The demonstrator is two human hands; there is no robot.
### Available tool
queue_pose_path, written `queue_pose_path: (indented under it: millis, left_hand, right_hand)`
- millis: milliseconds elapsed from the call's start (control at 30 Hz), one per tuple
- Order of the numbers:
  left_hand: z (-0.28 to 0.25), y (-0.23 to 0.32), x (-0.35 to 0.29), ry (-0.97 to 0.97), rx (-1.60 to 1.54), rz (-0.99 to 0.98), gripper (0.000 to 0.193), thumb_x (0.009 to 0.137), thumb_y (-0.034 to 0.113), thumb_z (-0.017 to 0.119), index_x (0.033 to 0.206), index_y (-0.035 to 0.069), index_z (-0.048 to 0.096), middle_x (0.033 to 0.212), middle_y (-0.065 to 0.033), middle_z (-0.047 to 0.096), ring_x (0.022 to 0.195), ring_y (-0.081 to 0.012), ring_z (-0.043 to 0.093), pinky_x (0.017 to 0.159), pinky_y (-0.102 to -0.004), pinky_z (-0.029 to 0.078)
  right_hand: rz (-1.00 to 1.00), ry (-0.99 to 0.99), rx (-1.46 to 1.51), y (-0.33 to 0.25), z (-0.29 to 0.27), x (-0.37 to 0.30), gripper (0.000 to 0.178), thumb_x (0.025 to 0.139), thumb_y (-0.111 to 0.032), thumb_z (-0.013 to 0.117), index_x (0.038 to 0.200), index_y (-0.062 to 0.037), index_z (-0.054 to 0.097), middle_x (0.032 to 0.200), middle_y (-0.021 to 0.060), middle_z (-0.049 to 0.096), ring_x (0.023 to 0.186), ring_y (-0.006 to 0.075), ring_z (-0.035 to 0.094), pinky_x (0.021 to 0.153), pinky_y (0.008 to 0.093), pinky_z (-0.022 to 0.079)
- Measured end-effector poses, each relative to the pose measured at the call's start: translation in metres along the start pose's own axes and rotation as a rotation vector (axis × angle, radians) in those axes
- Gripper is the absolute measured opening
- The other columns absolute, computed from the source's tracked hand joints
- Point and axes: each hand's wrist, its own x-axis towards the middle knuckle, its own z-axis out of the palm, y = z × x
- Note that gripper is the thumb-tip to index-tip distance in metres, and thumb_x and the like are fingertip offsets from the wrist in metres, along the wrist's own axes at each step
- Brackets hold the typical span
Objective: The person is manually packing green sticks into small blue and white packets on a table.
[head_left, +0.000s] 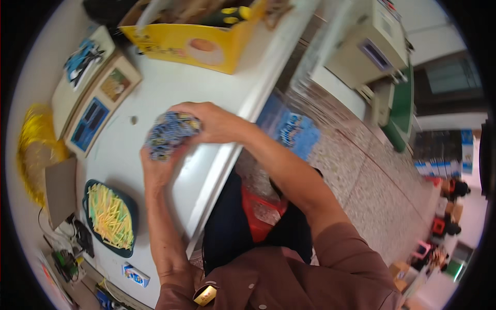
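Left hand (161, 168) and right hand (211, 120) over worktop (116, 155); fingers (182, 107) grip blue bundle (171, 133). Tray (131, 207) of yellow sticks (109, 217) sits nearby.

a brown shirt (315, 281) with pale round buttons (251, 285) and short sleeves (338, 240), worn with dark trousers (222, 222), is seen well back from the bare hands (214, 121); a small yellow item (206, 295) shows at the left chest.

No print is legible, even on the yellow box (178, 47).
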Motion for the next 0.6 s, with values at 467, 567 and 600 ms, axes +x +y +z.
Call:
queue_pose_path:
  millis: [467,567,600]
  left_hand:
    - [0.244,0.008,-0.080,-0.761,-0.076,-0.160,0.059,0.072,-0.002,0.074,0.128,0.003,0.057,0.111,-0.0201,0.066,0.107,-0.0333,0.065,0.092,-0.0382,0.049]
    - [0.336,-0.084,-0.072,-0.967,-0.068,-0.200,0.054,0.071,0.000,0.077,0.121,0.004,0.060,0.106,-0.0166,0.069,0.102,-0.0281,0.067,0.087,-0.0373,0.050]
    - [0.362,-0.105,-0.060,-0.981,-0.062,-0.207,0.054,0.071,0.000,0.077,0.121,0.004,0.060,0.106,-0.0166,0.069,0.102,-0.0281,0.067,0.087,-0.0373,0.050]
  right_hand:
    - [0.710,0.824,0.524,0.010,0.034,-0.352,0.050,0.088,-0.002,0.071,0.135,-0.0034,0.053,0.128,0.0051,0.062,0.110,0.0146,0.060,0.099,0.0321,0.047]
    - [0.719,1.159,0.588,0.088,0.063,-0.395,0.044,0.088,-0.001,0.070,0.130,-0.0051,0.057,0.120,0.0027,0.066,0.106,0.0122,0.061,0.095,0.0312,0.048]
    - [0.725,1.171,0.597,0.110,0.067,-0.398,0.044,0.088,-0.001,0.070,0.130,-0.0051,0.057,0.120,0.0027,0.066,0.106,0.0122,0.061,0.095,0.0312,0.048]
